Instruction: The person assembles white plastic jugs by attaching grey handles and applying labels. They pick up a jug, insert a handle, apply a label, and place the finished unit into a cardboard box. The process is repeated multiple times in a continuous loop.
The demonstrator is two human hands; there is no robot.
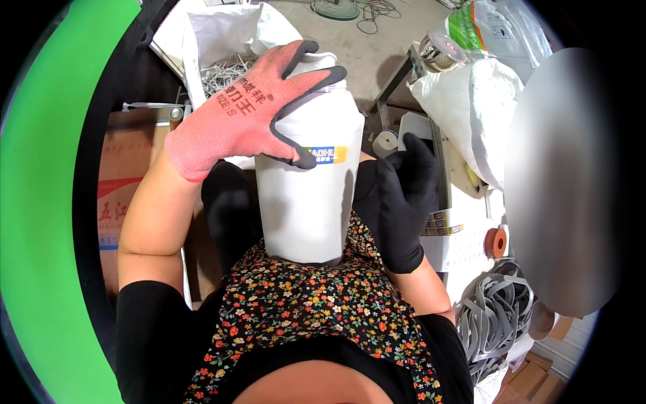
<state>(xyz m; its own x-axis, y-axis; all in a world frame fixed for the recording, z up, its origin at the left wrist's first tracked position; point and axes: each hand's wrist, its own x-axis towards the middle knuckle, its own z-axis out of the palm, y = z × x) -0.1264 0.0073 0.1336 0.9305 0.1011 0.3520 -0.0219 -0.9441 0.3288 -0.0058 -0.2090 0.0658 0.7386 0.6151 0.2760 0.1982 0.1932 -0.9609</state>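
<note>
A tall, tapered white plastic container (306, 209) stands between my legs, against my flowered apron (316, 303). My left hand (235, 108), in a pink glove with dark fingertips, grips its upper part. The fingers stretch across the top, and the thumb presses at the edge of a small blue-and-yellow label (330, 155) on the side. To the right of the container, and apart from it, is my right hand (407, 202) in a black glove. Its fingers are slightly bent and stand off from the thumb, with nothing visible between them.
A white sack (222, 34) of thin pale pieces stands beyond my left hand. At right, a bench holds a stuffed white bag (471, 114), a label sheet (441, 222), an orange-brown roll (496, 242) and grey straps (494, 313). A cardboard box (124, 195) sits at left.
</note>
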